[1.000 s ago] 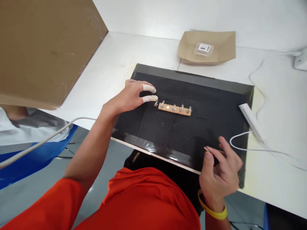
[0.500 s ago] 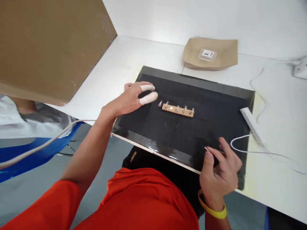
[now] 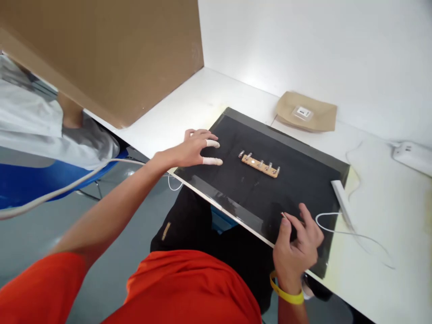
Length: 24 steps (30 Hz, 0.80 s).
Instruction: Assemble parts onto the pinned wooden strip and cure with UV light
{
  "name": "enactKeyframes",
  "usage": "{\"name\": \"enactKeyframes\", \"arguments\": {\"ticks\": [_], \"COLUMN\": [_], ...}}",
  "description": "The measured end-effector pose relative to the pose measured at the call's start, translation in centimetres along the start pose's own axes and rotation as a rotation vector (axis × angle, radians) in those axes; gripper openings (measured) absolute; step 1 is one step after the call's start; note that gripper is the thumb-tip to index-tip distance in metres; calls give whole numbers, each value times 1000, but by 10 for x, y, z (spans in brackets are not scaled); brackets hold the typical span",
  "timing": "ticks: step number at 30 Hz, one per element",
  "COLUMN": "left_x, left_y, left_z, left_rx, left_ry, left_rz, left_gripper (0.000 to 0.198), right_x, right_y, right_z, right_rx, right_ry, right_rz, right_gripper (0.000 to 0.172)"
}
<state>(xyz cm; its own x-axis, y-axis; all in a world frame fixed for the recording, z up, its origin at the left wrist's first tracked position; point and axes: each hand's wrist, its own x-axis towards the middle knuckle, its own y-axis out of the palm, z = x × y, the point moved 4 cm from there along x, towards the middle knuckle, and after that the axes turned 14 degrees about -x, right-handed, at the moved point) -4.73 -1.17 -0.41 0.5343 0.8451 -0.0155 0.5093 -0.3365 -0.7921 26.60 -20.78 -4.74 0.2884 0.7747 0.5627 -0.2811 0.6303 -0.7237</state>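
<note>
Black mat [image 3: 236,189]: left hand [image 3: 194,148] has drawn back from wooden strip [image 3: 260,164], fingers spread flat. Right hand [image 3: 297,245] still pinches thin pin [image 3: 283,215] at near edge.

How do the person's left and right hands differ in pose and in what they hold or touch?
The left hand lies spread and flat on the black mat, short of the small board; the right hand is curled at the mat's near edge, pinching a thin pin-like piece. The left hand has white finger cots; the right has none showing, and a yellow wristband. Both are over the mat.
</note>
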Motion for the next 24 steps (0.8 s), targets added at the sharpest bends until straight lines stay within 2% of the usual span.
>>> {"name": "enactKeyframes", "arguments": {"ticks": [5, 10, 14, 18, 24], "left_x": [-1, 1, 10, 23, 28], "left_y": [32, 52, 61, 67, 70], "left_z": [-12, -14, -18, -26, -30], "left_rx": [-84, -108, -53, -50, -59], "left_ry": [14, 33, 49, -17, -104], "left_rz": [-58, -222, -304, -353, -453], "left_gripper": [62, 56, 40, 27, 13], "right_x": [0, 0, -1, -2, -1], "right_y": [2, 4, 7, 10, 12], "right_z": [0, 1, 1, 2, 13], "right_rx": [-25, -126, -230, -283, -315], "right_ry": [-36, -40, -32, -3, -45], "right_rz": [-1, -29, -54, -58, -88], "right_gripper": [17, 17, 17, 16, 13]}}
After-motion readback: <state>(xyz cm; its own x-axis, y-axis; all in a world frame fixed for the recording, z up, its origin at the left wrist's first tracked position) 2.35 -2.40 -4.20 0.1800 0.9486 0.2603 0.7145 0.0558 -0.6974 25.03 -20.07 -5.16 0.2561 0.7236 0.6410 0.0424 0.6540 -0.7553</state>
